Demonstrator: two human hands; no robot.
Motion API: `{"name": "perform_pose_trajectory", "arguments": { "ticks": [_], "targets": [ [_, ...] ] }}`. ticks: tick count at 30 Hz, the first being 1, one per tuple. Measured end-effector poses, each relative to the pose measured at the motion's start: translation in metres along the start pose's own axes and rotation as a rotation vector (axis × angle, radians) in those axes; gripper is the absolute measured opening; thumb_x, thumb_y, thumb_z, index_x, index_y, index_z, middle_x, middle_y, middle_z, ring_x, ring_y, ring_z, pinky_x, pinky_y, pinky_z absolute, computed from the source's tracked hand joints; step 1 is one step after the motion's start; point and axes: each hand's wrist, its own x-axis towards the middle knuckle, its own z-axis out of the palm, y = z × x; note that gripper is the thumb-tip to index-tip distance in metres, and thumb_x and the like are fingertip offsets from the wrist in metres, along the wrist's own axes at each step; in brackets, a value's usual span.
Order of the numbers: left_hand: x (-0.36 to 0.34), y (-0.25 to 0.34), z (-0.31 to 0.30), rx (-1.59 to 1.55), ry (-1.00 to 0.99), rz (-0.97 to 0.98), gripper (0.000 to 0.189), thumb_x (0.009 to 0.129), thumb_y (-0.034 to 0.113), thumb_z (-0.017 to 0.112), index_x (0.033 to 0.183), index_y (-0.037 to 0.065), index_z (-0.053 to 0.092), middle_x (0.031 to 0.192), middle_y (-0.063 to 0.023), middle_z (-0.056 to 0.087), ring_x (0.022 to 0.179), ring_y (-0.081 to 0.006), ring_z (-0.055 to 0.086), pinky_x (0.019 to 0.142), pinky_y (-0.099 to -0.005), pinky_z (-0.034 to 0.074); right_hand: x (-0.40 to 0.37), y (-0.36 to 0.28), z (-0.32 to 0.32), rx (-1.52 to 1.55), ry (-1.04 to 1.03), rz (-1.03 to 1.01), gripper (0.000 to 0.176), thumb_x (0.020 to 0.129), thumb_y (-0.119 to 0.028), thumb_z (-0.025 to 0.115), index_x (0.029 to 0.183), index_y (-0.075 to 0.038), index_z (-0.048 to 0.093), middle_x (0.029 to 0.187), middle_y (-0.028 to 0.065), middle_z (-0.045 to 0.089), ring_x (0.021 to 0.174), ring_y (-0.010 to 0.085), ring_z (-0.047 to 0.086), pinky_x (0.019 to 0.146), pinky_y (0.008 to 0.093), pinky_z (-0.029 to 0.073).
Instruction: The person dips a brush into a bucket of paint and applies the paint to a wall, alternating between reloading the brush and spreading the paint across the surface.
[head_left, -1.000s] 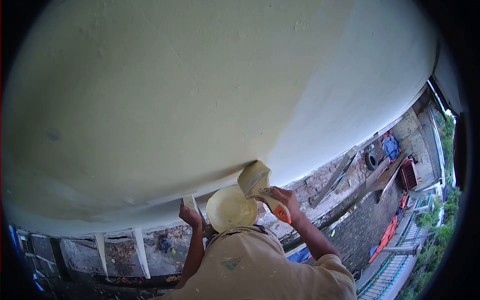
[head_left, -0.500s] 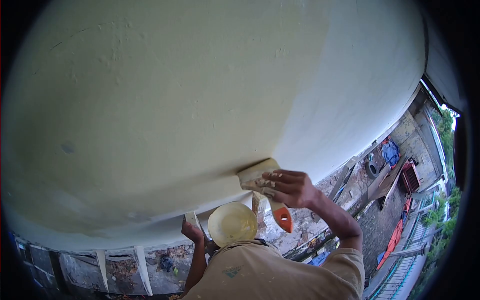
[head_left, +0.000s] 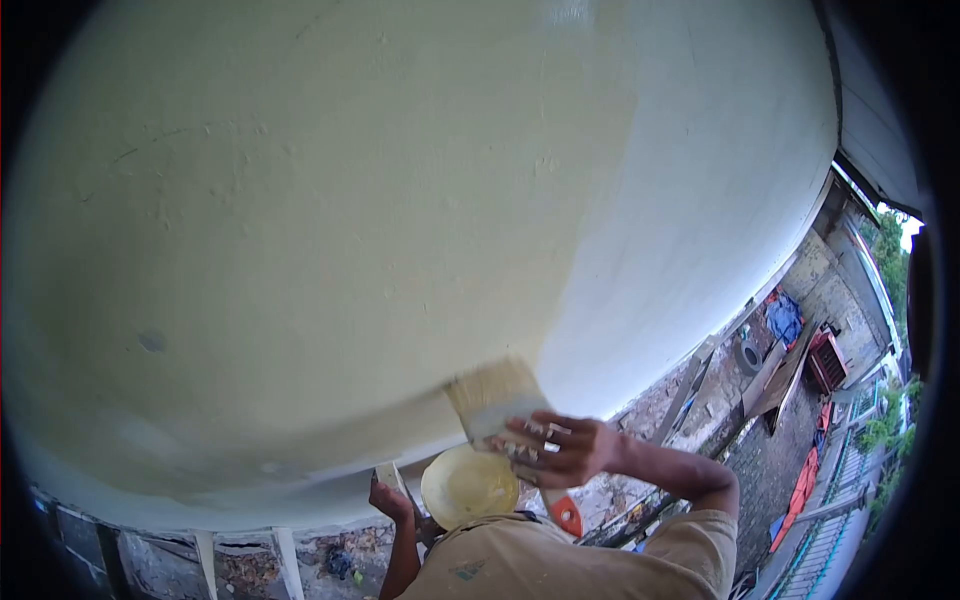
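– Paintbrush (head_left: 500,410), item 1. Loc.?
– We log it lower centre, bristles up and flat vs. the wall (head_left: 300,230), right at the edge where the cream coat meets the whiter strip (head_left: 700,180). Bristles loaded w/ cream paint. Orange handle end pokes out below the grip.
– Held by?
– Right hand (head_left: 560,452). Fingers (head_left: 527,434) closed round the ferrule & upper handle, firm grip. White paint flecks on them.
– Item 2, left hand (head_left: 392,498)?
– Lower, to the left of the Paintbrush. Its fingers are curled shut on a small pale piece (head_left: 385,473). We can't tell what that is, too small.
– Item 3?
– Yellow bowl (head_left: 468,487), round, inside coated cream. It sits between the two hands, just beside the left hand and below the bristles. We can't tell if the left hand carries it, as the contact is hidden.
– Misc.?
– Beige shirt (head_left: 540,565) at the bottom edge, w/ paint marks. Far below at right, well apart from both hands, we list a tyre (head_left: 746,354), a blue cloth (head_left: 785,315) and a red crate (head_left: 826,358), all on rough ground. Greenery at the far right edge.
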Motion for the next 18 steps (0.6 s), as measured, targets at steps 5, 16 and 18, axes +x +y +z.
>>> {"name": "perform_pose_trajectory", "arguments": {
  "ticks": [5,16,18],
  "targets": [
    [0.014,0.020,-0.006,-0.186,-0.030,-0.053,0.051,0.092,0.038,0.027,0.083,-0.002,0.057,0.075,-0.0215,0.057,0.071,-0.0417,0.053,0.061,-0.0476,0.039,0.016,0.032,-0.011,0.221,-0.069,0.245,0.026,0.071,-0.014,0.063,0.095,-0.010,0.053,0.105,0.0102,0.062,0.093,0.0240,0.063,0.076,0.0347,0.054],
    [0.007,0.014,-0.001,-0.090,-0.061,-0.128,0.048,0.094,0.031,0.025,0.093,-0.003,0.058,0.091,-0.0216,0.060,0.089,-0.0386,0.052,0.080,-0.0439,0.035,0.157,0.151,-0.183,-0.016,0.630,-0.003,0.024,0.076,-0.016,0.060,0.089,0.004,0.056,0.084,0.0122,0.065,0.067,0.0225,0.064,0.061,0.0291,0.053],
    [0.008,0.023,-0.010,-0.074,-0.105,-0.151,0.049,0.094,0.032,0.024,0.097,-0.004,0.059,0.094,-0.0214,0.060,0.091,-0.0387,0.052,0.082,-0.0440,0.035,0.167,0.176,-0.209,-0.284,0.706,-0.097,0.019,0.077,-0.012,0.063,0.092,-0.002,0.059,0.092,0.0089,0.064,0.076,0.0197,0.063,0.068,0.0271,0.051]
  ]
}}
